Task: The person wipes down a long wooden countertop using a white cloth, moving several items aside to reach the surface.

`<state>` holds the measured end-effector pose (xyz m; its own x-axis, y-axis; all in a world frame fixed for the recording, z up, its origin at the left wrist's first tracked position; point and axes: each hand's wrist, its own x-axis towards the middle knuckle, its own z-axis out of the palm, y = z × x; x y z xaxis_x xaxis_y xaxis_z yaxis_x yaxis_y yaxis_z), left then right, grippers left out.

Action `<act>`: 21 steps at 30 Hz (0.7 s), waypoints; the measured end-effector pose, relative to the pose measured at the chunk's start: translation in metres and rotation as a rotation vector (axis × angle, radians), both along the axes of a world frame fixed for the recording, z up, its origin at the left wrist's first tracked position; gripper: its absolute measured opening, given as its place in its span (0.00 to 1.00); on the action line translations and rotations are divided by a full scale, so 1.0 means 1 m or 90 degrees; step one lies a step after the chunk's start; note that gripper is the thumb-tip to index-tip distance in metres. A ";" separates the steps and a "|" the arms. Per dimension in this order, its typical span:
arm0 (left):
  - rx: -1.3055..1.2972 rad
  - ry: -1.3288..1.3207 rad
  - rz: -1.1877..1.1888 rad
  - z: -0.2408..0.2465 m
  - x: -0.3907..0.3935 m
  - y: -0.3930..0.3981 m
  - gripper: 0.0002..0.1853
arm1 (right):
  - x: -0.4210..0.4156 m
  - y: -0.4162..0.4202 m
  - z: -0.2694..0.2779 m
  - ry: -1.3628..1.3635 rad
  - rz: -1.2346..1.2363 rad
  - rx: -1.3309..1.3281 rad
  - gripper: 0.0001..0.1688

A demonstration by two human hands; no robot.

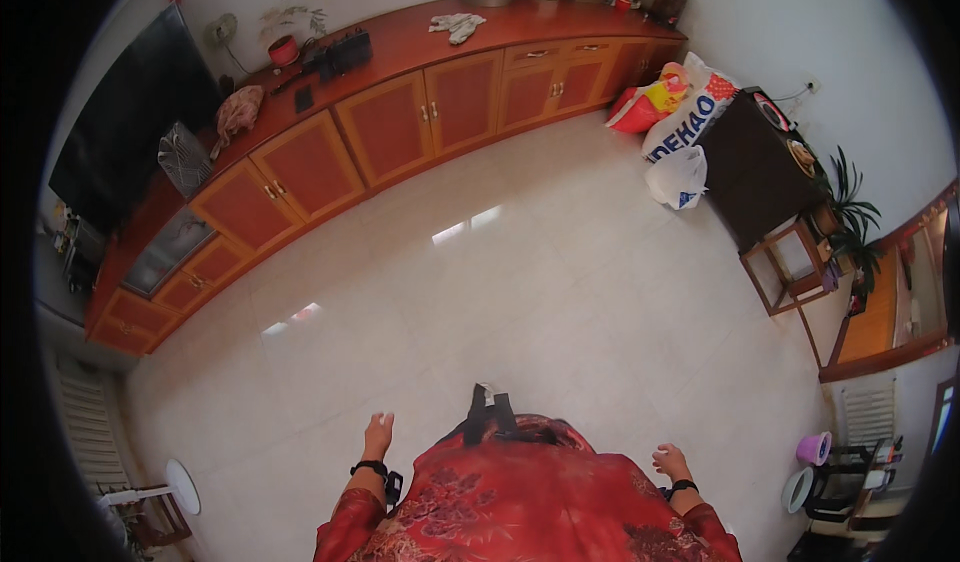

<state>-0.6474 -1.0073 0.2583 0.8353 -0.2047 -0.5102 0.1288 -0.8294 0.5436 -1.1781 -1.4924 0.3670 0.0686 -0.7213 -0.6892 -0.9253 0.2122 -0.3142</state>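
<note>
My left hand (379, 431) hangs over the pale tiled floor (480, 299), left of my red patterned clothing (517, 494). Nothing is in it, and its fingers are loosely apart. On the other side, my right hand (667, 458) is held out with fingers half bent, also holding nothing. Each wrist wears a black band. A black strap (478, 415) sticks out in front of my body. Ahead runs a long wooden cabinet (390, 126) with its doors closed; neither hand touches it.
A television (135, 126), a potted plant (283, 50) and a cloth (457, 26) are on the cabinet. Full sacks (686, 111) and a white plastic bag (677, 178) stand beside a dark cabinet (757, 164). A white pedestal (182, 487) is at lower left, a purple bucket (814, 448) at lower right.
</note>
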 end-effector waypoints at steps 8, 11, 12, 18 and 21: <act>-0.122 0.026 0.116 0.007 0.065 -0.094 0.37 | 0.157 -0.134 0.009 -0.094 0.144 -0.008 0.23; -0.081 0.013 0.091 -0.011 0.065 -0.102 0.40 | 0.209 -0.181 0.014 -0.133 0.161 -0.034 0.22; -0.061 0.022 0.091 -0.013 0.066 -0.104 0.41 | 0.219 -0.201 0.013 -0.137 0.163 -0.039 0.22; 0.062 0.104 0.209 0.022 0.101 -0.136 0.45 | 0.254 -0.307 0.008 0.050 0.210 -0.003 0.24; 0.039 0.080 0.214 0.014 0.127 -0.161 0.43 | 0.305 -0.382 -0.001 0.029 0.370 -0.150 0.26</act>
<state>-0.5200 -1.1684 0.2724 0.7811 0.1046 -0.6156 0.4617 -0.7605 0.4566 -0.8731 -1.8741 0.3663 0.4697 -0.7079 -0.5275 -0.8821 -0.3999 -0.2488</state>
